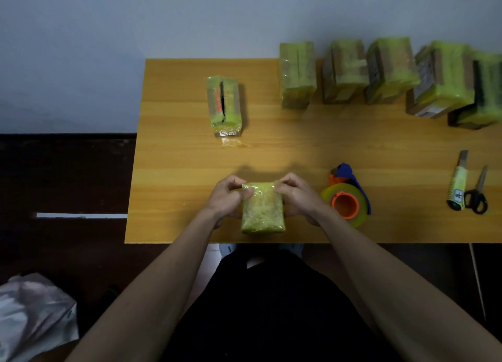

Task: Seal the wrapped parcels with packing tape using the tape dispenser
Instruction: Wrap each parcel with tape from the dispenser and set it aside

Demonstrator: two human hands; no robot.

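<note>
— What have you got in your hands?

— A small parcel (263, 208) wrapped in yellow-green film. My left hand (227, 197) grips its left side, fingers curled round the upper corner, thumb pressed on the top face. My right hand (294, 196) grips the right side, fingertips pinching the wrap at the upper right corner.

— Is it lifted or resting?

— I cannot tell for sure; it sits over the near edge of the wooden table (190, 155), just in front of my body.

— And the tape dispenser?

— Just beside my right hand, to its right, lying on the table. The tape dispenser (346, 194) has an orange core, a roll of yellowish tape around it and a blue handle pointing away from me. Neither hand touches it.

— Anything else on that side?

— Further right of my right hand, well apart, a utility knife (459, 183) and black-handled scissors (478, 196) lie side by side, almost touching at the near ends.

— Other parcels?

— One lone parcel (224, 105) lies beyond my left hand, further out on the table, with a dark slit along its top and a loose scrap of clear film at its near end. Beyond my right hand and to the right, a row of five parcels (380, 71) stands along the far edge, wrapped in the same yellow-green film, brown cardboard showing on some.

— Off the table?

— Down to my left, on the dark floor, a crumpled grey bag (32, 315).
</note>
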